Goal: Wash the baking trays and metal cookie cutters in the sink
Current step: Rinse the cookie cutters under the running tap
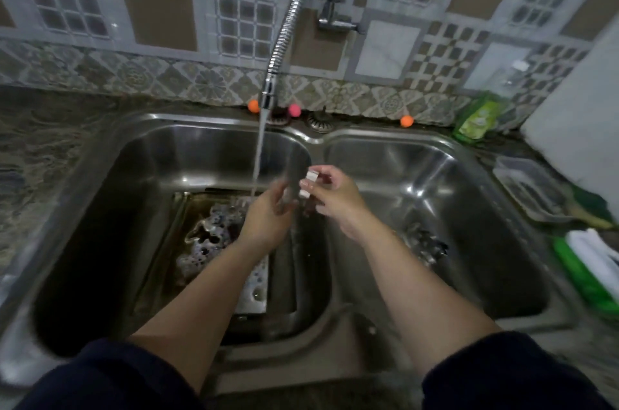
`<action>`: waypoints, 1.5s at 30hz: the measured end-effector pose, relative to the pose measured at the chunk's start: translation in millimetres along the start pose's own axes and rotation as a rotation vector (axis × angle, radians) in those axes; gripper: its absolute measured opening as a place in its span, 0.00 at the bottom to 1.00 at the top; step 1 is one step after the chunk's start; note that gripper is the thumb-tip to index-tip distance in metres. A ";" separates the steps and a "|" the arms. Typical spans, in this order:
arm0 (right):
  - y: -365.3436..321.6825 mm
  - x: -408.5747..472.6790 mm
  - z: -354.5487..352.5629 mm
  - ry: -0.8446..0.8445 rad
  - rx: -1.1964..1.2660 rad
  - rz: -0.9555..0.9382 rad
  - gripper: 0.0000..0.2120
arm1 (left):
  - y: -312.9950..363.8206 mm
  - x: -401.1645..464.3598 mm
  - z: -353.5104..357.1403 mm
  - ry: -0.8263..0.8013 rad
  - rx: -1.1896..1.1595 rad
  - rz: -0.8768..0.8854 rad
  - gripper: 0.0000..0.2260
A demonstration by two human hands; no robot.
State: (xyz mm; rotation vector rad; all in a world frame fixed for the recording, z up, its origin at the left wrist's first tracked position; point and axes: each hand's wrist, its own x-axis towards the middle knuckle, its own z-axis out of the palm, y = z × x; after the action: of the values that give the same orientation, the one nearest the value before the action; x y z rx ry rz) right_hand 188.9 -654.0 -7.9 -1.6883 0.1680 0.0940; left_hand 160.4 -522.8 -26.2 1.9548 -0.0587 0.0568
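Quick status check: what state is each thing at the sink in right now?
Tap: running.
Baking tray: lying in the left basin, sudsy.
Cookie cutters: piled in the right basin.
Right hand: pinches a small metal piece.
Left hand: under the stream; grip blurred.

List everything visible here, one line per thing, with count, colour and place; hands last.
sink: one, steel, two basins, centre.
faucet hose: one, chrome, running water into the left basin.
baking tray: one, metal, soapy, in the left basin.
cookie cutters: a small pile, metal, in the right basin.
balls: three, two orange and one pink, behind the sink.
green packet: one, back right on the counter.
plastic container: one, clear, right of the sink.
left hand: under the stream, blurred.
right hand: pinching a small pale object.
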 end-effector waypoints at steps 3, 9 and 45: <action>12.2 5.4 -54.6 0.078 -0.174 0.029 0.11 | 3.0 6.8 36.1 -0.166 0.361 0.104 0.22; 74.8 11.3 -169.9 0.192 -0.821 0.166 0.17 | 18.5 3.4 94.5 -0.328 0.794 0.000 0.33; 26.4 2.7 -67.6 -0.042 -1.014 -0.318 0.13 | -5.6 -2.3 42.1 -0.374 0.832 0.078 0.28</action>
State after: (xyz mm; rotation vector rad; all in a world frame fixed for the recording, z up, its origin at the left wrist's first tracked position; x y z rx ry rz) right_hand 184.7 -724.3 -25.7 -2.6958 -0.2285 -0.0372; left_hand 158.9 -559.6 -47.3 2.7708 -0.4126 -0.2771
